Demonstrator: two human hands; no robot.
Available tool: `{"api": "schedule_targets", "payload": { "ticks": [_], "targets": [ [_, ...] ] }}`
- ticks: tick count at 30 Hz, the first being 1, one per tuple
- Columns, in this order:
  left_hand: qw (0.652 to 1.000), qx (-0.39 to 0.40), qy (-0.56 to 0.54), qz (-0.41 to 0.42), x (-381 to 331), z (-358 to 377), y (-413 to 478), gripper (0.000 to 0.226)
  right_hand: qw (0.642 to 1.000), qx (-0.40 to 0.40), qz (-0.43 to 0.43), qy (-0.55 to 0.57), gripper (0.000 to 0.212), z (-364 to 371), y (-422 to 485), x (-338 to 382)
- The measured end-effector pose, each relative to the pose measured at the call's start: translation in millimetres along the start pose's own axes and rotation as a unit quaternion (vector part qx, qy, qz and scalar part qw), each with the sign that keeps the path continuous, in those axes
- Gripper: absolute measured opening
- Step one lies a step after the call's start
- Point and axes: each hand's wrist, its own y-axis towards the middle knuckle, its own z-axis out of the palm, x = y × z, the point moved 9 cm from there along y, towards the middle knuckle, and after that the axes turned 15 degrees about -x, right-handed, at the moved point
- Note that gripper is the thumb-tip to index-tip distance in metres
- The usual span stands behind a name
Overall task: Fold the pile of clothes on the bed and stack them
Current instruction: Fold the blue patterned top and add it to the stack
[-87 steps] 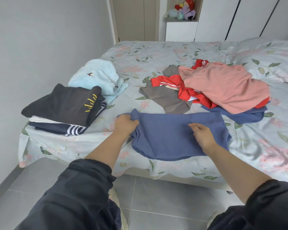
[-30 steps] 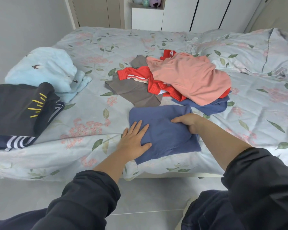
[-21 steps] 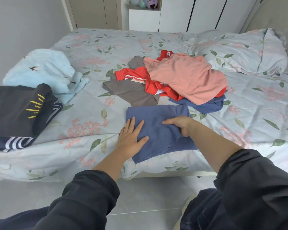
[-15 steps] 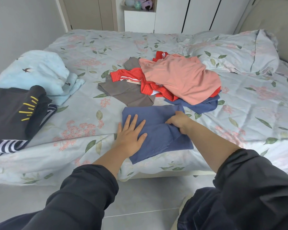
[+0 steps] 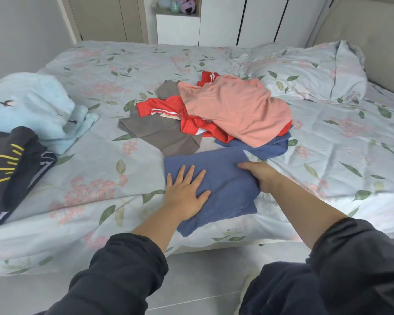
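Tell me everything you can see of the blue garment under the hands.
The blue garment is plain, matte, soft-looking cloth, folded into a rough rectangle with layers showing along its right and near edges. It lies flat on the floral bedsheet at the bed's near side, its near corner drooping over the edge. The left hand presses flat on its left part, fingers spread; the right hand grips its right edge. Its far edge lies against the grey garment.

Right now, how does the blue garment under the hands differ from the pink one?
The blue garment lies flat, partly folded, at the near edge; the pink garment is crumpled. The blue garment rests directly on the bed; the pink garment tops a red garment. The left hand presses the blue garment, the right hand grips its edge; the pink garment is untouched. Both are plain, unpatterned cloth.
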Motion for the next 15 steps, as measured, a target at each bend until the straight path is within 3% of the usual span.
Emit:
{"api": "schedule_targets", "payload": {
  "ticks": [4, 6, 8, 10, 13, 15],
  "targets": [
    [0.999, -0.032, 0.006, 0.008, -0.3, -0.6, 0.0, 0.065, 0.999, -0.038, 0.034, 0.000, 0.065, 9.0, 24.6, 8.3],
    [0.999, -0.039, 0.007, 0.011, 0.1, -0.4, -1.2, 0.065, 0.996, -0.076, 0.021, -0.047, 0.065, 12.0, 39.0, 13.5],
    [0.999, -0.042, 0.005, 0.014, 0.4, -0.6, -2.1, 0.066, 0.970, -0.147, -0.057, -0.185, 0.049, 0.3, 49.1, 27.6],
    [0.999, -0.044, 0.006, 0.019, -0.3, 0.3, -2.5, 0.066, 0.913, -0.209, -0.162, -0.310, 0.028, -13.3, 45.1, 45.8],
    [0.999, -0.050, 0.007, 0.019, 1.1, 2.3, -1.2, 0.068, 0.892, -0.227, -0.293, -0.257, 0.022, -12.4, 22.4, 59.4],
    [0.999, -0.050, 0.006, 0.018, 1.6, 3.3, -0.6, 0.071, 0.857, -0.237, -0.400, -0.223, 0.019, -2.6, -13.9, 74.4]
  ]
}}
